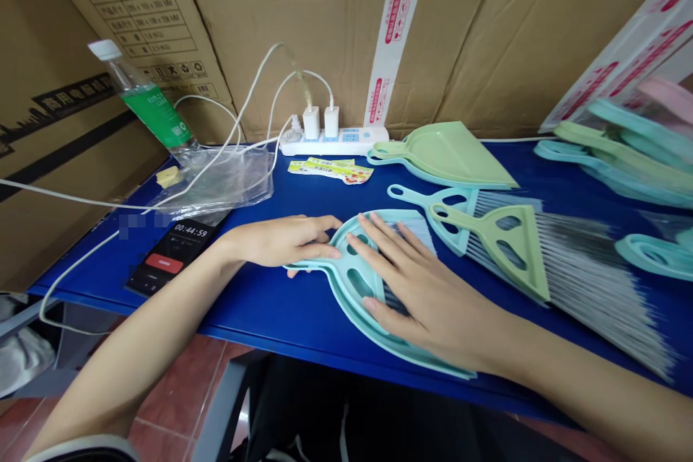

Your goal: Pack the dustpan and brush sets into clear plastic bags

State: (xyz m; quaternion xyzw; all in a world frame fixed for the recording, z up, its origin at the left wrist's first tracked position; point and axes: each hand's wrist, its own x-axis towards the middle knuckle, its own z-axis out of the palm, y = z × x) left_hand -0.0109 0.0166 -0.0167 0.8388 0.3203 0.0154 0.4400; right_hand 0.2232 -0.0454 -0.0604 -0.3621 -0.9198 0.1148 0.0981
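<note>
A light-blue dustpan (338, 296) lies near the front edge of the blue table, with a light-blue hand brush (358, 281) nested in it. My left hand (286, 240) is closed around the handle end, fingers and thumb pinching it. Across the brush head my right hand (416, 281) rests flat, fingers stretched out, covering much of the bristles. To the right lie a light-blue brush (460, 213) and a green brush (506, 238) with long grey bristles, partly overlapping. Behind them a green dustpan (460, 151) sits on top of a light-blue one.
At the back stands a white power strip (351, 138) with chargers and cables, yellow sachets (333, 170) before it. On the left are a tilted bottle (154, 112), a clear plastic bag (232, 177) and a phone (173, 253). More dustpans (622, 159) pile up at right. Cardboard boxes (325, 22) wall the back.
</note>
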